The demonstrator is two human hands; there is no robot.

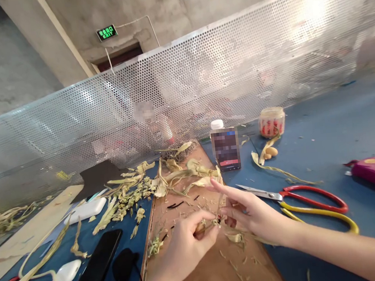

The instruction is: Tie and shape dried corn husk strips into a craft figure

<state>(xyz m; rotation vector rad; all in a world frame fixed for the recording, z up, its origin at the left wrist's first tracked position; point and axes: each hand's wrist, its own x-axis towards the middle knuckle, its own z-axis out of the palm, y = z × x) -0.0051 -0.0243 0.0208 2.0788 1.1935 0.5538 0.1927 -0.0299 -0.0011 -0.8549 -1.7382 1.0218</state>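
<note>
My left hand is closed over the brown board, thumb and fingers pinching a piece of dried plant. Just to its right, my right hand has its index finger stretched out toward the upper left, while its other fingers curl near the same small bits. What those curled fingers hold, if anything, is hidden. Dried leaves and husks lie across the far part of the board, beyond both hands. Shreds and short black pieces are scattered on the board's surface.
Red and yellow scissors lie right of the board. Farther back stand a jar, a white-capped bottle and a phone. A dark phone, white case and dried stalks are at left. A perforated metal screen borders the blue table.
</note>
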